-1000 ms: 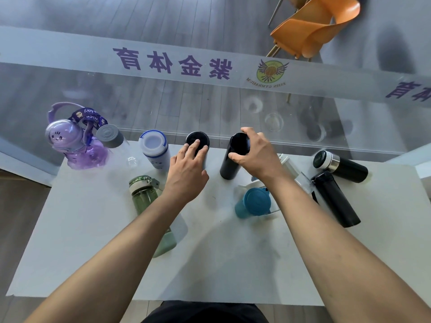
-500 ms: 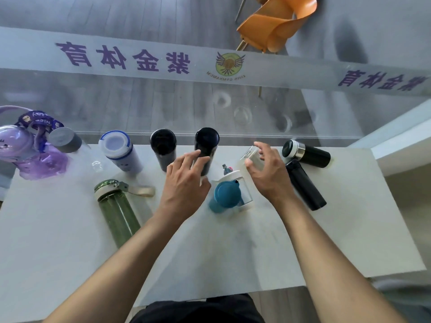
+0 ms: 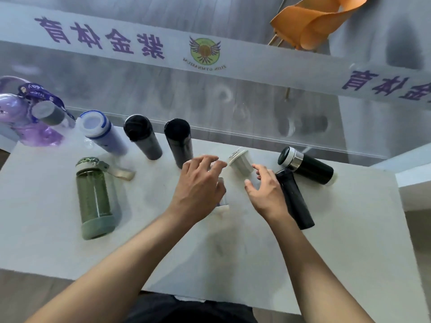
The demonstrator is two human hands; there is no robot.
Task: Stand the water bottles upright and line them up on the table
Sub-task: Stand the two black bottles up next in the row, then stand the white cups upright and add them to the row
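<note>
- L hand (image 3: 200, 183): fingers bent over mostly hidden bottle (image 3: 222, 203), centre of table (image 3: 349, 229); grasp unclear.
- R hand (image 3: 265, 190): fingers spread, holding nothing, just beside white-lid bottle (image 3: 240, 162).
- Lying flat: green bottle (image 3: 95, 199) at L, steel-band flask (image 3: 305, 165) at R.

Back row: purple bottle (image 3: 25, 123), grey-capped clear bottle (image 3: 47, 112), white-and-blue bottle (image 3: 101, 132), grey bottle (image 3: 143, 137), black bottle (image 3: 179, 142) — all upright along the counter's (image 3: 349, 241) far edge.
Green bottle (image 3: 95, 198): lying front left.
Right side: white-lidded clear bottle (image 3: 241, 160), matte black flask (image 3: 296, 203), steel-collared black flask (image 3: 306, 166) — all lying down.
</note>
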